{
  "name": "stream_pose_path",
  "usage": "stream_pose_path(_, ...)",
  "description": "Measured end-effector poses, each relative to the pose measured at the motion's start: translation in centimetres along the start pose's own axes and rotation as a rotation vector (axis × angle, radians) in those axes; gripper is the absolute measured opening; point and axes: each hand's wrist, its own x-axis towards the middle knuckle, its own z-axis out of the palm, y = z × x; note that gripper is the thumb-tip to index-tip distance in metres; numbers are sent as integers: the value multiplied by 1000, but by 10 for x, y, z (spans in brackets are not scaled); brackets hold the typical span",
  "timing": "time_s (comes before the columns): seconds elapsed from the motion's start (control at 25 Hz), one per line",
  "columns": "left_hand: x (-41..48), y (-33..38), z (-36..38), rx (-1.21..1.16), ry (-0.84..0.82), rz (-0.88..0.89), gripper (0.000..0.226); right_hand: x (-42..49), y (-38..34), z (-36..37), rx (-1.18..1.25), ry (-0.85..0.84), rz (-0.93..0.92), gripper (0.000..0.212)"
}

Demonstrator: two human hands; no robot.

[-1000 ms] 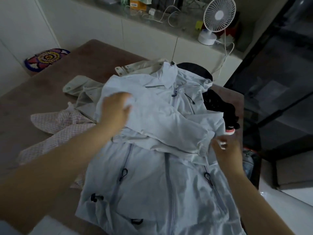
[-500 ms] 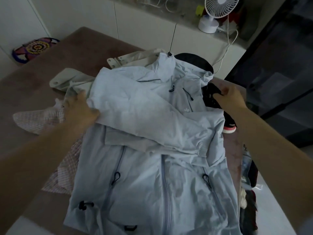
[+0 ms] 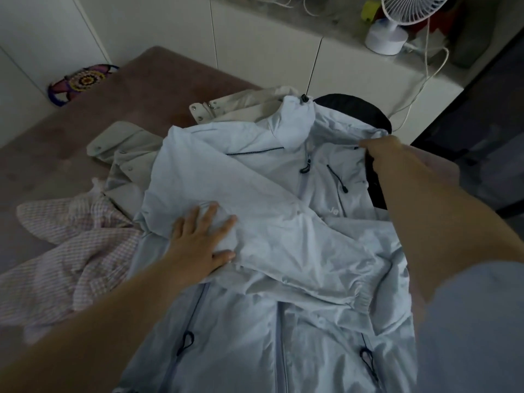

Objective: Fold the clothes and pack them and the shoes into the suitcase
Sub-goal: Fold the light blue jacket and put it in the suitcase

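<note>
Light-blue zip jacket: laid front-up on brown tabletop. Chest mark partly legible, reads "Je". Left hand flat, fingers spread, pressing folded sleeve. Right hand pinching shoulder edge.

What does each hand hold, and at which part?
The right hand grips the light blue zip jacket at its shoulder edge; left hand only presses its folded sleeve.

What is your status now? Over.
Left hand presses folded sleeve of light-blue jacket. Right hand grips its shoulder edge. Beige coat, checked shirt partly underneath.
</note>
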Motion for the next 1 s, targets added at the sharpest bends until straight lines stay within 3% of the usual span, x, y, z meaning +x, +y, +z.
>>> stream_pose_path(0.08, 4, 1, 1, 18, -24, -15, 81, 2, -1, -2, 275, -41, 8, 14)
stream_pose_path(0.12, 5, 2, -1, 21, -43, -25, 75, -3, -3, -4, 446, -35, -15, 6)
stream_pose_path(0.2, 3, 4, -5, 36, -82, -31, 70, -29, -13, -9, 756, -109, -58, 16)
stream_pose_path(0.24, 4, 3, -6, 46, -101, -21, 70, -54, -18, -14, 799, -255, -172, 22)
stream_pose_path(0.28, 3, 4, -11, 25, -106, -11, 71, -79, -20, -20, 705, -389, -332, 27)
stream_pose_path(0.32, 2, 5, -20, -62, -93, -2, 73, -109, -19, -28, 462, -479, -537, 28)
stream_pose_path(0.36, 2, 3, -28, -307, -37, -18, 73, -136, -7, -31, 173, -569, -734, 28)
stream_pose_path(0.44, 1, -2, -53, -1030, 199, -80, 42, -170, 32, -26, -413, -638, -1081, 30)
stream_pose_path(0.48, 1, -8, -64, -1241, 369, -124, 22, -182, 58, -18, -707, -629, -1169, 32)
stream_pose_path(0.52, 1, -12, -73, -1276, 500, -159, 12, -196, 80, -12, -927, -633, -1193, 34)
stream_pose_path(0.56, -3, -11, -82, -1238, 551, -160, 10, -207, 92, -12, -1029, -616, -1104, 34)
stream_pose_path(0.64, -9, 0, -91, -1208, 514, -87, 22, -210, 95, -21, -899, -450, -757, 22)
stream_pose_path(0.68, -14, 9, -95, -1211, 462, -59, 29, -201, 87, -26, -728, -306, -568, 19)
stream_pose_path(0.76, -23, 21, -92, -1171, 357, 33, 45, -180, 64, -30, -239, 16, -361, 30)
stream_pose_path(0.8, -28, 26, -90, -1135, 297, 82, 52, -172, 54, -26, -100, 51, -320, 30)
stream_pose_path(0.92, -39, 27, -76, -973, 147, 158, 57, -160, 48, 8, -323, -210, -266, 39)
stream_pose_path(1.0, -44, 18, -73, -966, 129, 154, 53, -148, 42, 9, -546, -216, -355, 27)
